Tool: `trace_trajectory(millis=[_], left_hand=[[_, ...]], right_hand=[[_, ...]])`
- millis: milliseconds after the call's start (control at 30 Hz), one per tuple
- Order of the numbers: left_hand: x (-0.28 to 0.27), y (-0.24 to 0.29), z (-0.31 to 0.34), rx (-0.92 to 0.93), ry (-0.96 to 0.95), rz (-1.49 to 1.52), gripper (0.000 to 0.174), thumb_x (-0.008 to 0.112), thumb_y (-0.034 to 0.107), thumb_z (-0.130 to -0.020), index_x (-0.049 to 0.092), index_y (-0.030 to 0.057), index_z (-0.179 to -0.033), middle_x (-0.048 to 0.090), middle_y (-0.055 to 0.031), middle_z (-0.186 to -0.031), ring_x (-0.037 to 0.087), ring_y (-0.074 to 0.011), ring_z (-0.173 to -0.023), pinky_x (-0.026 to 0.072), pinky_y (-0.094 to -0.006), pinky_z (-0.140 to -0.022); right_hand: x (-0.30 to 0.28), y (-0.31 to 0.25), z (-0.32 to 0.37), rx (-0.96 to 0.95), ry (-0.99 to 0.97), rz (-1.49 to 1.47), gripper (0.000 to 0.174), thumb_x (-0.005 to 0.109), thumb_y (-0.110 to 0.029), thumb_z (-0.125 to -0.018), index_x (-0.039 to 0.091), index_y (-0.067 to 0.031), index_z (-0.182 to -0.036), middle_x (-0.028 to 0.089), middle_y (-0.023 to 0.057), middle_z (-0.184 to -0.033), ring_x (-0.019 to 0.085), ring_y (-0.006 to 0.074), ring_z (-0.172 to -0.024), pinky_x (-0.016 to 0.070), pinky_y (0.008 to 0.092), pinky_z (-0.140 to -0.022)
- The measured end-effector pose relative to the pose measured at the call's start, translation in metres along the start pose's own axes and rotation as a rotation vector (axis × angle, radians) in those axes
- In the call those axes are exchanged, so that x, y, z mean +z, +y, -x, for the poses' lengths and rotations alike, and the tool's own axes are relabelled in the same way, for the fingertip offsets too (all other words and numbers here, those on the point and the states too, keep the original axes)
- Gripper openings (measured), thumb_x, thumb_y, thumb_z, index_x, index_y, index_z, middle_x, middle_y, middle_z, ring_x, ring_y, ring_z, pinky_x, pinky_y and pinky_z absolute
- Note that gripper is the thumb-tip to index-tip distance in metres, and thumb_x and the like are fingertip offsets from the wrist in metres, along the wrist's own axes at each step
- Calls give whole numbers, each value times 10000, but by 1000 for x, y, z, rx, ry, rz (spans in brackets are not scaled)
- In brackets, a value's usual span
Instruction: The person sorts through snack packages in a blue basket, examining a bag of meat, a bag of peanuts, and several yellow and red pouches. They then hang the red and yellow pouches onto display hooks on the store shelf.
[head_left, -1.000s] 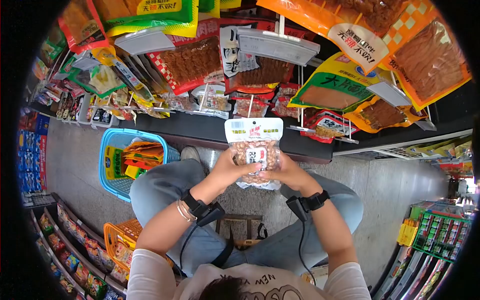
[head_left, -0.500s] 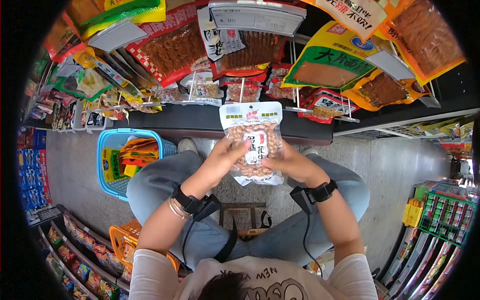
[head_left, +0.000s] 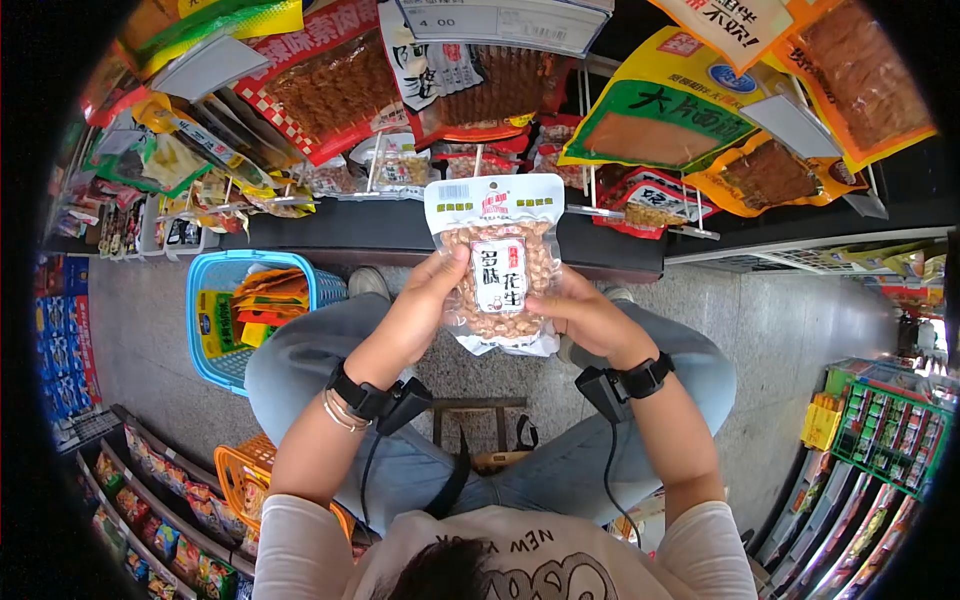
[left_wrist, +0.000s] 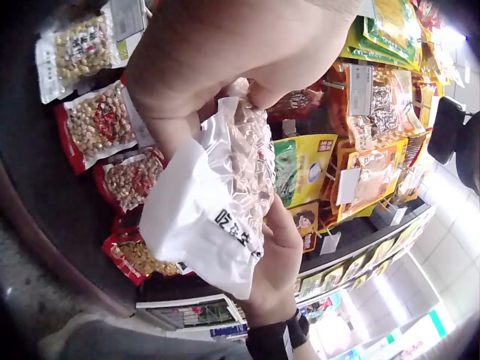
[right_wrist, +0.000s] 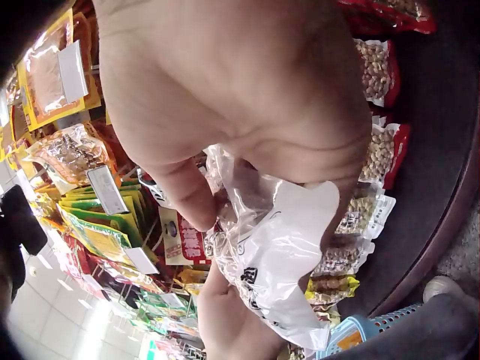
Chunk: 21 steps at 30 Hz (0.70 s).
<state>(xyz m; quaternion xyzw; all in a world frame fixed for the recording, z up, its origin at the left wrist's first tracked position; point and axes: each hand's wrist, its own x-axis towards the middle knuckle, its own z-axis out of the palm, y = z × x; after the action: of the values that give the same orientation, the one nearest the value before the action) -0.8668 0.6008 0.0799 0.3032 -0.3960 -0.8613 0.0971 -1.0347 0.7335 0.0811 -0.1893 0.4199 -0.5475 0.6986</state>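
Note:
A clear and white bag of peanuts (head_left: 500,270) is held up between both hands over the lap, its printed label facing the head camera. On its left edge the left hand (head_left: 425,300) grips with the thumb in front, the other fingers hidden behind. The right hand (head_left: 590,318) pinches the lower right side, thumb on the front near the label. In the left wrist view the bag's white back (left_wrist: 199,217) shows between the two hands. The right wrist view has the bag's white end (right_wrist: 289,255) beneath the right palm (right_wrist: 232,90).
Hanging snack packets (head_left: 650,110) and price tags line the dark shelf (head_left: 400,235) ahead. A blue basket (head_left: 190,320) with several packets stands on the floor at the left. Behind it is an orange basket (head_left: 228,470). More snack racks (head_left: 150,490) curve along the lower left.
The bag has risen slightly toward the shelf and shifted a little left in the head view. The left thumb has slid from the label to the bag's left edge, uncovering the print.

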Motion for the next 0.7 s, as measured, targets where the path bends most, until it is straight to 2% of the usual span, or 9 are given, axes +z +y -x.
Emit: trace_trajectory(millis=[100,200,300,433,533,700], left_hand=[[1,-4,-2,0,5,-5,454,426,380,-969,453,43,-1273,549,-76,-1220,538,-174,-1116,450,-356,-929],[2,-14,-4,59,-17,-58,489,427,396,-970,449,24,-1288,528,-71,-1238,503,-141,-1132,403,-292,-959],[1,-19,-4,34,-49,-109,500,422,393,-973,433,20,-1305,503,-69,-1276,467,-138,-1164,359,-289,-994],[1,-19,-4,29,-50,-100,491,416,392,-976,456,14,-1287,535,-62,-1231,483,-126,-1129,371,-285,-973],[1,-23,-6,124,-7,-168,497,386,414,-976,451,16,-1267,557,-82,-1197,567,-160,-1058,471,-316,-889],[-5,-23,-7,-28,76,-63,483,396,414,-971,475,26,-1246,577,-91,-1161,586,-172,-1036,489,-315,-861]], right_hand=[[2,-1,1,-23,29,13,640,619,-99,-866,271,-44,-1400,491,69,-1282,505,156,-1141,423,317,-957],[2,4,1,-85,20,30,630,632,-84,-851,297,-32,-1382,498,72,-1275,507,151,-1133,419,317,-960],[-3,7,1,-60,6,37,612,642,-78,-841,328,-25,-1363,509,71,-1262,509,145,-1125,416,316,-961],[-4,6,1,-19,38,34,578,636,-100,-845,357,-19,-1344,525,73,-1243,515,151,-1123,420,316,-958],[-1,1,2,26,38,-9,543,604,-132,-862,368,-24,-1339,531,83,-1241,528,172,-1125,436,332,-948],[-4,2,1,76,-28,-126,510,535,-167,-890,364,-20,-1347,526,100,-1263,532,200,-1145,445,359,-944]])
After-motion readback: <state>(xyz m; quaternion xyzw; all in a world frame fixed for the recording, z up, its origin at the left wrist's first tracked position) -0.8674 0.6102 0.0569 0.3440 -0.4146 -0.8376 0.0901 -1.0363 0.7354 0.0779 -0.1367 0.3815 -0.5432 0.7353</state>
